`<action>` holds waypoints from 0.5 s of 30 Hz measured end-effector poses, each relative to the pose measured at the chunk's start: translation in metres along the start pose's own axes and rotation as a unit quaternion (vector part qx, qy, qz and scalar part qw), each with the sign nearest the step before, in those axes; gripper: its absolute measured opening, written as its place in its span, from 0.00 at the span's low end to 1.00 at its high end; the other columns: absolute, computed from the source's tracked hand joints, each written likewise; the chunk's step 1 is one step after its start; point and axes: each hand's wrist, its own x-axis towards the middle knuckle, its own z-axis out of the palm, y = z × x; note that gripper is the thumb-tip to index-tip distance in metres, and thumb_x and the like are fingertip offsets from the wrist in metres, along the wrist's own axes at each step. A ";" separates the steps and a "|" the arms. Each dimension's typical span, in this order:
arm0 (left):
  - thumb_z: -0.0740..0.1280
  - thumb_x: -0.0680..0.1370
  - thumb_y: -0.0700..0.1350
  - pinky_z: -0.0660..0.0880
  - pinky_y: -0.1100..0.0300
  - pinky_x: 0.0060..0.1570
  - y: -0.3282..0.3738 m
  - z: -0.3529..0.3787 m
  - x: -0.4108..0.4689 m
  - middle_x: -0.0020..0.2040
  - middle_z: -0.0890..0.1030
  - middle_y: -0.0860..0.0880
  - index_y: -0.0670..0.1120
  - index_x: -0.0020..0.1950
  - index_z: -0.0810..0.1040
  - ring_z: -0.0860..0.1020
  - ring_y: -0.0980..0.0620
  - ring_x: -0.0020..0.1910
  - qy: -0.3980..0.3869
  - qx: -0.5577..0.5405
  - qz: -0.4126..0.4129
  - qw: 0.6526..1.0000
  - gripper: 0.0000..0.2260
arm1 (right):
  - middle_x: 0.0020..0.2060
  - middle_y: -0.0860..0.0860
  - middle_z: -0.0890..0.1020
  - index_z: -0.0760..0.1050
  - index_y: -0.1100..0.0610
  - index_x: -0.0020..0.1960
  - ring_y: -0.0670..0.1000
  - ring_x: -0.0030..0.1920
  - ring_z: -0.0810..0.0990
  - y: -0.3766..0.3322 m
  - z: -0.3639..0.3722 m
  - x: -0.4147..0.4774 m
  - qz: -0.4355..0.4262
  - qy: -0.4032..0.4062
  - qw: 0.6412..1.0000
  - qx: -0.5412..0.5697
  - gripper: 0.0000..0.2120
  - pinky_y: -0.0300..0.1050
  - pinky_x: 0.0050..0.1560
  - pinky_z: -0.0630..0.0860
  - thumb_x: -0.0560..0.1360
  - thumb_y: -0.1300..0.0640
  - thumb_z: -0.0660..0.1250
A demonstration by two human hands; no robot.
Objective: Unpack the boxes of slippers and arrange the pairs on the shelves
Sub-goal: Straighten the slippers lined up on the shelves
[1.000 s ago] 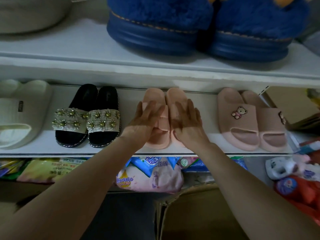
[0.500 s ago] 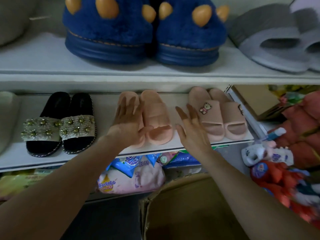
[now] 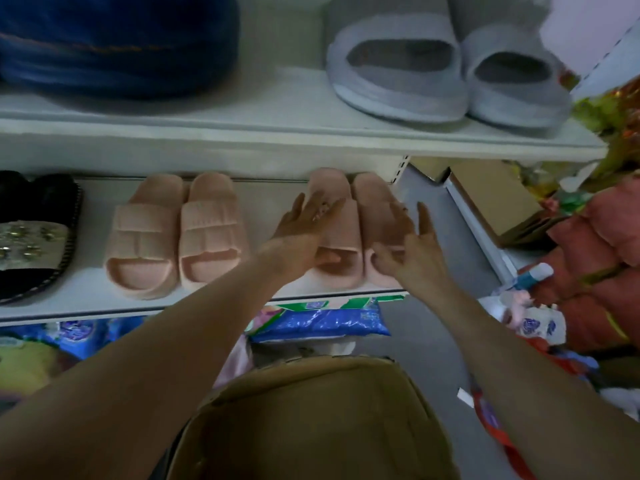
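Observation:
Two pink slipper pairs stand on the middle white shelf [image 3: 270, 197]. The plain pink pair [image 3: 176, 233] sits untouched at the left. The pink pair with the bear badge [image 3: 349, 220] sits at the shelf's right end. My left hand [image 3: 304, 226] lies with straight fingers on the strap of its left slipper. With fingers spread, my right hand [image 3: 412, 247] is at the strap and toe of the right slipper; contact is unclear. An open cardboard box [image 3: 311, 420] stands below, between my forearms.
A black pair with a beaded strap [image 3: 31, 233] is at the far left of the same shelf. On the upper shelf [image 3: 287, 133] are blue fluffy slippers [image 3: 117, 39] and a grey pair [image 3: 446, 67]. Packaged goods [image 3: 318, 320] fill the space below. Red bags [image 3: 595, 271] and a cardboard box [image 3: 495, 199] crowd the right.
Both hands left the plain pink pair and moved right onto the bear pair. The camera swung right, so the shelves shifted left in view.

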 end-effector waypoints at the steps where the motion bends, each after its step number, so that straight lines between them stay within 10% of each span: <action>1: 0.54 0.70 0.72 0.56 0.41 0.73 0.004 0.001 0.006 0.80 0.46 0.45 0.62 0.76 0.34 0.46 0.39 0.78 -0.012 -0.003 -0.012 1.000 0.42 | 0.79 0.57 0.47 0.52 0.44 0.79 0.59 0.79 0.51 0.002 0.000 0.005 -0.012 -0.018 1.000 0.001 0.40 0.57 0.72 0.66 0.74 0.41 0.69; 5: 0.64 0.79 0.55 0.59 0.44 0.72 0.009 0.008 0.009 0.79 0.44 0.42 0.57 0.79 0.52 0.53 0.37 0.76 0.026 -0.039 -0.026 0.999 0.32 | 0.79 0.56 0.48 0.55 0.43 0.79 0.64 0.75 0.55 0.003 0.013 0.014 -0.047 -0.036 0.997 -0.057 0.37 0.61 0.67 0.69 0.74 0.37 0.65; 15: 0.68 0.77 0.51 0.64 0.47 0.71 0.019 -0.003 -0.006 0.79 0.44 0.40 0.55 0.79 0.52 0.61 0.39 0.72 0.030 0.020 -0.025 0.999 0.35 | 0.79 0.56 0.50 0.59 0.43 0.77 0.63 0.73 0.57 0.001 0.017 0.010 -0.055 -0.006 0.997 -0.046 0.34 0.63 0.65 0.67 0.74 0.43 0.67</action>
